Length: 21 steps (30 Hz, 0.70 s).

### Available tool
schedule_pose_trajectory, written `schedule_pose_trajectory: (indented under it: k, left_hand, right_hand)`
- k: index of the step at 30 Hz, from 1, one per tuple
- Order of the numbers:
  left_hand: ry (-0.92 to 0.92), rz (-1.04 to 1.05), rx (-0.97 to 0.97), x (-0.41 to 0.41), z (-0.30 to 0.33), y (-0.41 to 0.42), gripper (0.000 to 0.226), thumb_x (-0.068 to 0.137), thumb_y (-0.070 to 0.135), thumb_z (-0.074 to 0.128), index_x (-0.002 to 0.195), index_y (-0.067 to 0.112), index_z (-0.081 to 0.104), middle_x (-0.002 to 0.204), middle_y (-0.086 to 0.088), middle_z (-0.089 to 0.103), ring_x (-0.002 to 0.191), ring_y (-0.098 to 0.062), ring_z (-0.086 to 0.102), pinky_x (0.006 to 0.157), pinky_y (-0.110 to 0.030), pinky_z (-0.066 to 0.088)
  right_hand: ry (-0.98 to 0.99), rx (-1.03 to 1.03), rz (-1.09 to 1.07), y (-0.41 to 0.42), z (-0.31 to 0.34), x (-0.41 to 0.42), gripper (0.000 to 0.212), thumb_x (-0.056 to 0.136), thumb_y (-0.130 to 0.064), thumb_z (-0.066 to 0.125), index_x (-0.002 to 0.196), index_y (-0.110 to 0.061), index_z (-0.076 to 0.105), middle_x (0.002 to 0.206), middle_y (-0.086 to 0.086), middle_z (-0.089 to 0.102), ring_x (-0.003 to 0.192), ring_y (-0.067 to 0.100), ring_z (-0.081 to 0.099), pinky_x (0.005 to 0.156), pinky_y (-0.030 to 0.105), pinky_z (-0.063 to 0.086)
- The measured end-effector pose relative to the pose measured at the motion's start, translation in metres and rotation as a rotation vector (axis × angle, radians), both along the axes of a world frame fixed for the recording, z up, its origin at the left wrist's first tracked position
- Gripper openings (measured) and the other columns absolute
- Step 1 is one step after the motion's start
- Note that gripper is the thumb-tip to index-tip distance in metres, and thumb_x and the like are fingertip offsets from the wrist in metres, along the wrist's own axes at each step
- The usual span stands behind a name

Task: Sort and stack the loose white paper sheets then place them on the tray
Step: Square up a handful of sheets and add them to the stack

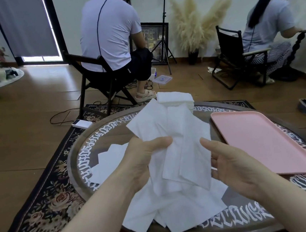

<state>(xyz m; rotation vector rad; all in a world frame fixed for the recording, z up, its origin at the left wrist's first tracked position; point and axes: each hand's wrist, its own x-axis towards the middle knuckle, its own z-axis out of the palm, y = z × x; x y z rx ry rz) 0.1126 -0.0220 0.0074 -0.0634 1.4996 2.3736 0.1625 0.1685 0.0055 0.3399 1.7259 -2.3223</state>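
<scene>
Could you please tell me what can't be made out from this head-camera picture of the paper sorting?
- How many sheets the left hand holds: the held sheets overlap in the head view.
- How many lie in the loose pile on the table: hidden under the held sheets and both hands.
- The right hand fingertips: behind the sheets' edge.
- The neat stack height: its front is covered by the held sheets.
- The pink tray near corner: blurred.

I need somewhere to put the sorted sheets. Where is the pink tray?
The pink tray lies on the round table's right side, beside the right hand.
</scene>
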Motion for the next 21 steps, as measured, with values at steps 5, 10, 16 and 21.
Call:
schedule_pose_trajectory:
  k: [5,10,16,21]
  left_hand:
    - [0.018,0.007,-0.005,0.002,-0.002,0.003,0.032,0.087,-0.002,0.065,0.118,-0.003,0.065,0.113,-0.017,0.071,0.107,-0.033,0.067,0.098,-0.045,0.052]
    - [0.02,0.091,-0.025,-0.003,0.0,0.001,0.024,0.093,0.009,0.062,0.116,0.001,0.066,0.112,-0.013,0.072,0.103,-0.028,0.069,0.093,-0.04,0.054]
    - [0.035,-0.03,-0.086,-0.001,0.0,0.0,0.023,0.092,0.008,0.063,0.114,0.004,0.067,0.113,-0.013,0.072,0.103,-0.028,0.069,0.095,-0.041,0.053]
    - [0.034,-0.063,-0.068,0.004,0.001,0.003,0.028,0.084,0.012,0.07,0.11,0.002,0.069,0.107,-0.014,0.074,0.095,-0.026,0.072,0.083,-0.035,0.059]
  right_hand:
    - [0.049,-0.159,-0.014,-0.004,0.001,0.0,0.044,0.078,-0.014,0.07,0.121,-0.006,0.066,0.114,0.013,0.073,0.099,0.027,0.072,0.068,0.035,0.061]
    - [0.236,0.142,-0.192,0.01,0.001,-0.005,0.039,0.07,-0.026,0.074,0.105,-0.01,0.071,0.102,0.007,0.077,0.09,0.023,0.075,0.063,0.026,0.059]
    - [0.242,0.12,-0.006,0.024,0.002,-0.013,0.043,0.075,-0.022,0.073,0.115,-0.009,0.069,0.113,0.008,0.074,0.101,0.024,0.072,0.074,0.026,0.06]
    - [0.162,-0.012,0.18,0.013,-0.003,-0.015,0.049,0.081,-0.022,0.07,0.127,-0.009,0.063,0.125,0.009,0.069,0.114,0.025,0.066,0.08,0.029,0.058]
